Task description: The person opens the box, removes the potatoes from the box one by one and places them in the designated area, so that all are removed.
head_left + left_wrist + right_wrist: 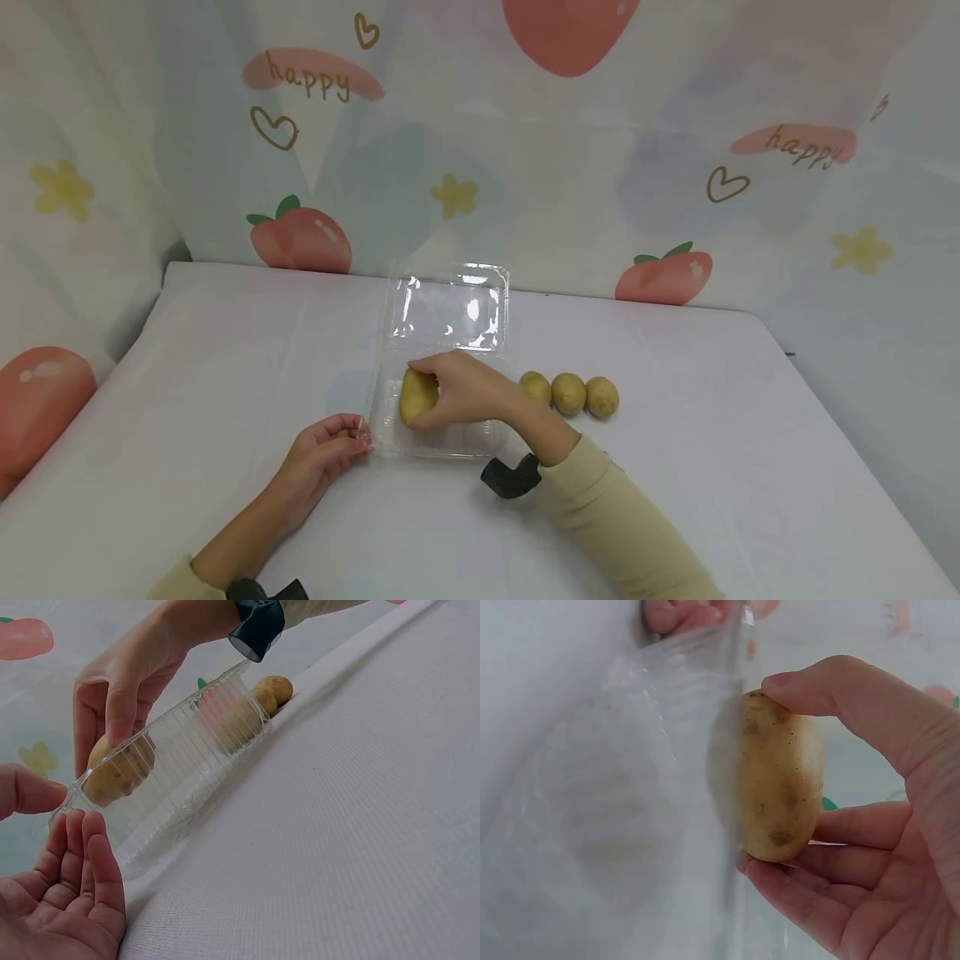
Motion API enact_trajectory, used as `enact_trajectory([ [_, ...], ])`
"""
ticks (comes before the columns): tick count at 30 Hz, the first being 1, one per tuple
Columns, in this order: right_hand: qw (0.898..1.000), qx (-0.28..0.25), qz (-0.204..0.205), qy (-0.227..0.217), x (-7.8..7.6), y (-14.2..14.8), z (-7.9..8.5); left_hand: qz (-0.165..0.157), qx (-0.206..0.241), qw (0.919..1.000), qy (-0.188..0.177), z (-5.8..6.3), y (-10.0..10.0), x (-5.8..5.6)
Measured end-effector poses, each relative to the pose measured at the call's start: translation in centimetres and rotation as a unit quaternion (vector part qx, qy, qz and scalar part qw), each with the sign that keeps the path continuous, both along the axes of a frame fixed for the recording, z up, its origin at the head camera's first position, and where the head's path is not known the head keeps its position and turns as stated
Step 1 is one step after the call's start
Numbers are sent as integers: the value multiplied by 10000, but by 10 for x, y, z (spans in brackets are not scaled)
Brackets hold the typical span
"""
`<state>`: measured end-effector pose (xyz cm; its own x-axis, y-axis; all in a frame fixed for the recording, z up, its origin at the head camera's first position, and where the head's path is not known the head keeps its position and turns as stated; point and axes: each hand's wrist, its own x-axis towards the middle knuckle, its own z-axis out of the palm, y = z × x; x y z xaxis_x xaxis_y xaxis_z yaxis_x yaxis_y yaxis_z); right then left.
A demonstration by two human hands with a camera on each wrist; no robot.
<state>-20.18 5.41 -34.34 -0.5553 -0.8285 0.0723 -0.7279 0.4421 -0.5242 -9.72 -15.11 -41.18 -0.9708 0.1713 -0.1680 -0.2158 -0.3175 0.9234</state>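
A clear plastic clamshell box [431, 447] lies on the table with its lid [438, 315] folded back, away from me. My right hand [472, 393] grips a yellow potato [417, 396] over the left part of the base, thumb at one end and fingers at the other. In the left wrist view this potato [120, 774] shows partly behind the ribbed wall, low within the box. My left hand [322, 460] pinches the near left corner of the box between thumb and fingers. Brown spots mark the potato [780, 780] in the right wrist view.
Three more potatoes [568, 393] sit in a row on the white table [690, 467], just right of the box. Behind the table hangs a printed curtain [540, 167]. Black straps [512, 477] are on both wrists.
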Motion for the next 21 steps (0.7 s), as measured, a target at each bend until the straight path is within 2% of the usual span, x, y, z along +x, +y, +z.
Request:
enact_trajectory([
  [5, 9993, -356, -75, -111, -2, 21, 6, 2, -87, 10000, -44, 1, 2, 1],
  [15, 9959, -472, -645, -418, 1, 60, 21, 66, -90, 9999, -68, 2, 3, 0],
  [21, 9951, -543, -705, -423, 3, 76, 28, 89, -98, 9999, -108, 3, 3, 2],
])
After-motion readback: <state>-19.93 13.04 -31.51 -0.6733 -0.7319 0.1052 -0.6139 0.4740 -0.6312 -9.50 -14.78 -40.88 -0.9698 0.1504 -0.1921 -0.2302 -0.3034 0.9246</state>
